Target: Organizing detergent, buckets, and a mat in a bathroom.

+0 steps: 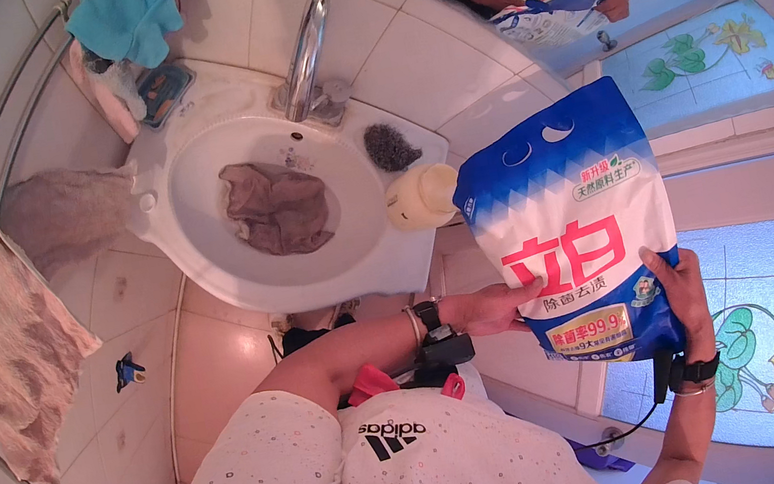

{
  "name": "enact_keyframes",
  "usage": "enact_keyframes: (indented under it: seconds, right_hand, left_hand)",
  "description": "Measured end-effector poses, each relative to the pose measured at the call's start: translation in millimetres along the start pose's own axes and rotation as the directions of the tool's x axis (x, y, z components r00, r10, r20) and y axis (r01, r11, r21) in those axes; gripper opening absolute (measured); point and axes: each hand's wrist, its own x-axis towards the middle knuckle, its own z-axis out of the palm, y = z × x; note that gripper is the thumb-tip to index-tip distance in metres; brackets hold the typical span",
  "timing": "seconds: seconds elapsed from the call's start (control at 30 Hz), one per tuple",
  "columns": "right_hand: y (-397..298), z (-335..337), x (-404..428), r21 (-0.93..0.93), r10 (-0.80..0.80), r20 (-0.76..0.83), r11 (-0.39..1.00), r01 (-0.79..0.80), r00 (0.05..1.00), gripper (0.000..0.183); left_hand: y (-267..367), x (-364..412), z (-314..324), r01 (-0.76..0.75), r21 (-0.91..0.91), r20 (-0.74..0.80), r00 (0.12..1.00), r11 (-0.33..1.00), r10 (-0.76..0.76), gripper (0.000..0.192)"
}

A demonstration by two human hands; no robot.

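Between my two hands I hold a large blue-and-white plastic bag of laundry detergent powder (562, 199), its printed front facing up. My left hand (485, 310) grips the bag's lower left edge with the thumb on the front. On its lower right edge, my right hand (679, 287) also has its thumb on the front, with the fingers hidden behind. To the left of the bag is a white ceramic washbasin (209, 270). A crumpled brownish cloth (279, 209) lies in its bowl and looks wet.
A chrome faucet (308, 57) rises behind the bowl. On the basin's right rim are a steel-wool scourer (391, 148) and a cream pump bottle (422, 198). A soap dish (165, 95) sits at the back left. Towels (32, 351) and a blue cloth (127, 17) hang from a metal rail.
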Motion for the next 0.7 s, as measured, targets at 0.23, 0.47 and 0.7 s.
enact_keyframes:
  seconds: [0.23,0.47,0.7]
  right_hand:
    - [17.0,1.8,-2.0,0.055,0.032,-0.016,0.998,-0.031,0.999,0.032]
    - [26.1,1.4,1.0,0.106,0.068,0.001,0.992,-0.068,0.998,0.031]
    - [21.3,0.8,1.2,0.068,0.033,-0.006,0.997,-0.032,0.999,0.032]
  left_hand:
    - [4.1,-0.7,-2.4,0.073,-0.015,-0.004,0.997,0.997,-0.073,0.073]
    - [2.3,-2.3,0.1,0.130,0.009,-0.042,0.991,0.991,-0.129,0.073]
    - [2.6,-3.6,7.3,0.037,0.045,-0.056,0.998,0.998,-0.035,0.070]
